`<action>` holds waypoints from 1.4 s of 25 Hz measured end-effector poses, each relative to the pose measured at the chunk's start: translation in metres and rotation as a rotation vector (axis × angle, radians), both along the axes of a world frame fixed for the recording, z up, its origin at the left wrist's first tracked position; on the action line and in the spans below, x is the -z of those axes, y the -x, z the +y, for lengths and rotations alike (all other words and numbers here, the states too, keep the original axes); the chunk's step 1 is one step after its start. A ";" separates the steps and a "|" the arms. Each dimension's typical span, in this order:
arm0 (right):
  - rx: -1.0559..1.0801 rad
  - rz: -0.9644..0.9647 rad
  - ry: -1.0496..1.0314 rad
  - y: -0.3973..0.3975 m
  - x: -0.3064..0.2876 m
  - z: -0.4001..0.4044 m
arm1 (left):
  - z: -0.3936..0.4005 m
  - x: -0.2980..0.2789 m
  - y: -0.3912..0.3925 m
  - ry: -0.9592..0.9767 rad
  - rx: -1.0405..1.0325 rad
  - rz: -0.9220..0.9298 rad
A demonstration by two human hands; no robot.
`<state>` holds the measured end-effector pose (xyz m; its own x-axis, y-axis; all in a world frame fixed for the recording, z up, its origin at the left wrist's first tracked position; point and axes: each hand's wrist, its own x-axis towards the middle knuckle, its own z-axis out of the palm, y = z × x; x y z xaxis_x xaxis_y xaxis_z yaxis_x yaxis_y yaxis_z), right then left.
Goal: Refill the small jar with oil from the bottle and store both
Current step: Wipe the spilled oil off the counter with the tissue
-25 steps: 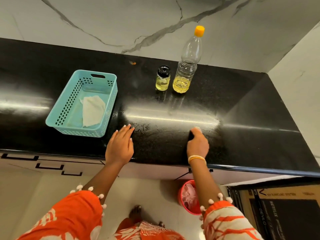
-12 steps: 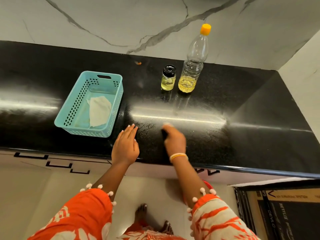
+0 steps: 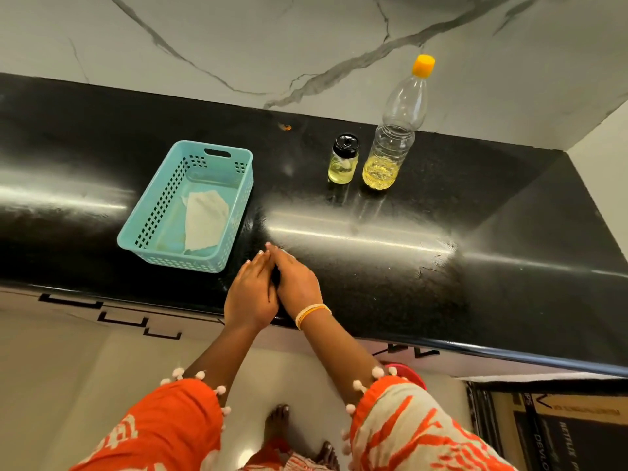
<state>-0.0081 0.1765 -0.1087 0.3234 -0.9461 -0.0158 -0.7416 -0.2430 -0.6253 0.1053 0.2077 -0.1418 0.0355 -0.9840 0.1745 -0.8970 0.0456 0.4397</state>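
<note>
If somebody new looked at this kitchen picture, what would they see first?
Probably the bright turquoise basket on the left of the shiny black counter, with a white cloth lying inside it. Next, the tall bottle with an orange cap and yellow oil at its bottom, standing at the back beside a small jar with a black lid. Near the front edge, the left hand and right hand sit pressed side by side.

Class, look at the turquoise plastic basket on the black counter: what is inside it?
Inside the turquoise perforated plastic basket lies one crumpled white paper cloth, flat on the floor toward the right wall. Nothing else shows; whatever the cloth covers cannot be seen.
</note>
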 end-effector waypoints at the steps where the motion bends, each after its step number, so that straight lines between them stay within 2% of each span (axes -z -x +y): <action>1: -0.064 0.056 0.022 0.006 0.002 -0.001 | 0.001 0.000 0.000 0.001 0.000 -0.007; 3: 0.029 0.110 0.067 0.040 0.001 -0.018 | 0.001 0.002 -0.002 0.011 0.006 -0.039; 4: 0.158 0.127 0.049 0.066 0.000 -0.026 | 0.001 0.003 -0.002 0.011 0.010 -0.044; 8: 0.914 0.062 0.018 0.184 -0.008 -0.033 | 0.002 0.003 0.002 -0.003 0.029 -0.069; 10: 1.062 0.079 0.001 0.190 -0.004 -0.023 | 0.003 0.001 0.001 -0.005 0.043 -0.080; 12: 0.971 0.061 0.038 0.156 -0.001 -0.022 | 0.004 0.000 0.000 -0.012 0.051 -0.080; 16: 0.252 0.028 0.111 0.048 0.008 0.022 | 0.003 -0.001 0.000 -0.022 0.048 -0.086; 18: 0.077 0.059 0.226 0.029 0.014 0.054 | 0.003 -0.001 -0.001 -0.024 0.042 -0.079; 20: 0.157 0.070 0.314 0.056 0.009 0.052 | 0.004 0.000 -0.001 -0.018 0.051 -0.084; 24: 0.758 0.091 0.120 0.167 -0.004 0.043 | 0.003 -0.001 0.000 -0.014 0.058 -0.155; 27: 0.983 0.083 0.113 0.186 0.003 0.059 | 0.011 0.000 0.004 0.001 0.029 -0.187; 29: 0.911 0.025 0.137 0.149 0.008 0.056 | 0.019 0.003 0.006 0.008 0.021 -0.163; 31: 0.630 0.000 0.149 0.093 0.007 0.062 | 0.027 0.007 0.007 0.031 0.017 -0.089; 33: 0.289 0.016 0.211 0.046 0.009 0.083 | 0.032 0.009 0.008 0.059 -0.026 0.068; 35: 0.119 0.007 0.321 0.039 0.017 0.107 | 0.043 0.010 0.014 0.076 -0.103 0.270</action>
<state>-0.0467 0.2834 -0.1258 0.2110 -0.9343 0.2875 -0.7809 -0.3380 -0.5253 0.0918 0.2504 -0.1515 0.1901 -0.9572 0.2182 -0.7494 0.0021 0.6621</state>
